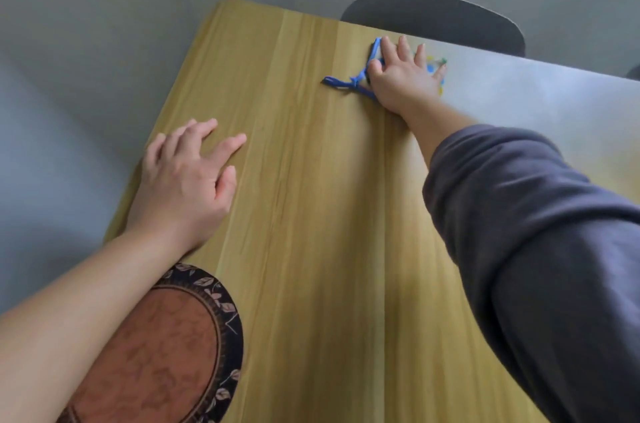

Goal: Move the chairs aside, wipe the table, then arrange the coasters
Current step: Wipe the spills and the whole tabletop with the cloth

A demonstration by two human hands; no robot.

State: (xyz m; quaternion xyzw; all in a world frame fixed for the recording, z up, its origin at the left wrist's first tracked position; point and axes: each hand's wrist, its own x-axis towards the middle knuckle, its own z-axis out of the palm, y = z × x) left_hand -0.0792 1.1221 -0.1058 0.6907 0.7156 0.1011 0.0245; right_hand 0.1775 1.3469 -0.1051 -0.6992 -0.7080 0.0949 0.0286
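My right hand (403, 73) lies flat, fingers straight, on a pale cloth with a blue trim (349, 82) near the far edge of the wooden table (311, 197). Most of the cloth is hidden under the palm. My left hand (187, 177) rests on the table near its left edge, fingers spread and lightly bent, holding nothing. A round brown coaster or mat with a dark leaf-patterned border (166, 353) lies at the near left, partly under my left forearm.
A dark grey chair back (433, 19) stands just beyond the table's far edge. Grey floor surrounds the table on the left and far side. Bright glare washes out the table's right part.
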